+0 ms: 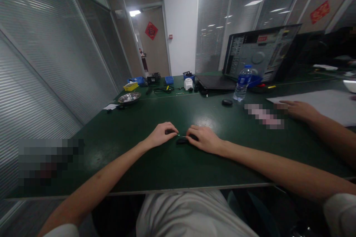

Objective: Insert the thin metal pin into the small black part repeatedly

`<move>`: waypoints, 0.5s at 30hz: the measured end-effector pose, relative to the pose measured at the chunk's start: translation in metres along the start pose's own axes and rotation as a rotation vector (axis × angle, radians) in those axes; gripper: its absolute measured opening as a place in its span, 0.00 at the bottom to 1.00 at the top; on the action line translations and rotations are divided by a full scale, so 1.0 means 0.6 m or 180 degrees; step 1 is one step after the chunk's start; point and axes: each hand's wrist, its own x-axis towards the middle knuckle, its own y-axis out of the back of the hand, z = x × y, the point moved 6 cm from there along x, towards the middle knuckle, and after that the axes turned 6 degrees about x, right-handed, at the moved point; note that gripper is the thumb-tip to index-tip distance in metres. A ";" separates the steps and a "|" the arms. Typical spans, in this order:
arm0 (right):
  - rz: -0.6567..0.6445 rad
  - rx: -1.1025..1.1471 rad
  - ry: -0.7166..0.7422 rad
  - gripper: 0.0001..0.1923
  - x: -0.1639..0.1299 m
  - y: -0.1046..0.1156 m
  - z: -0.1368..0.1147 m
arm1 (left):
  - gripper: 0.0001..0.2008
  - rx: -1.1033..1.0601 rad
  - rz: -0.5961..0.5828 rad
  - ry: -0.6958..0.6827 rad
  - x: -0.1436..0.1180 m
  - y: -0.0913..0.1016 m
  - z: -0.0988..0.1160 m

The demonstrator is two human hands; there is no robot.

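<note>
A small, flat black part (182, 140) lies on the green table, a tiny green piece (178, 135) just beside it.

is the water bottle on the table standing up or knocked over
Standing upright. The water bottle rests on its base on the green table, blue cap at the top, beside the open computer case.

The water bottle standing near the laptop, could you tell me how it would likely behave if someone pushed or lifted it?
The water bottle is tall and narrow and stands upright on the green table, so a push near the cap would probably tip it. It looks like thin clear plastic, likely light and slightly squeezable. Lying down, its round body would probably roll.
</note>
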 end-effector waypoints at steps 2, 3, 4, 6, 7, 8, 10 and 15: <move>0.0004 0.0000 -0.0019 0.09 0.000 0.000 0.001 | 0.11 -0.0004 0.0018 -0.0005 -0.001 0.000 0.011; 0.0006 -0.0006 -0.0026 0.10 0.000 0.001 0.001 | 0.12 0.0004 0.0004 -0.0048 -0.002 0.000 0.019; 0.0007 -0.0010 -0.0032 0.09 0.000 0.001 0.001 | 0.11 0.0009 -0.0029 -0.0105 -0.003 -0.001 0.027; 0.0006 -0.0016 -0.0036 0.09 0.001 0.001 0.001 | 0.11 -0.0001 -0.0117 -0.0199 -0.003 -0.005 0.040; 0.0005 -0.0013 -0.0035 0.09 0.001 0.001 0.001 | 0.12 -0.0015 -0.0148 -0.0217 -0.002 -0.006 0.044; 0.0006 -0.0007 -0.0035 0.09 0.001 0.001 0.001 | 0.12 -0.0033 -0.0165 -0.0216 -0.002 -0.006 0.045; 0.0012 0.0015 -0.0031 0.09 0.001 0.002 0.000 | 0.12 -0.0084 -0.0177 -0.0186 -0.001 -0.006 0.041; 0.0014 0.0016 -0.0021 0.09 0.000 0.002 0.000 | 0.11 -0.0242 -0.0242 -0.0153 -0.001 -0.004 0.022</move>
